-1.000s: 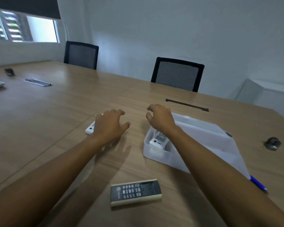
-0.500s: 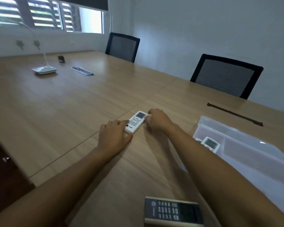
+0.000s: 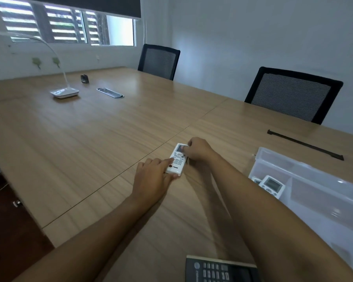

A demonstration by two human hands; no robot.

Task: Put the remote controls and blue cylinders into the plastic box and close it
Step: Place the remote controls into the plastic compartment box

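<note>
Now white remote (image 3: 177, 158), grey screen, red logo, flat on table (image 3: 90, 139); left hand (image 3: 154, 177), right hand (image 3: 198, 149) grip clamped on ends.

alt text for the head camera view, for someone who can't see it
Both hands, left hand and right hand, touch a white remote lying on a wooden table. To the right, an open plastic box holds another white remote; a dark remote lies nearest.

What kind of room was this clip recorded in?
Most likely an office meeting room: a long wooden table with a cable port set into it, black mesh office chairs along the far side, and plain white walls with a blinded window.
</note>
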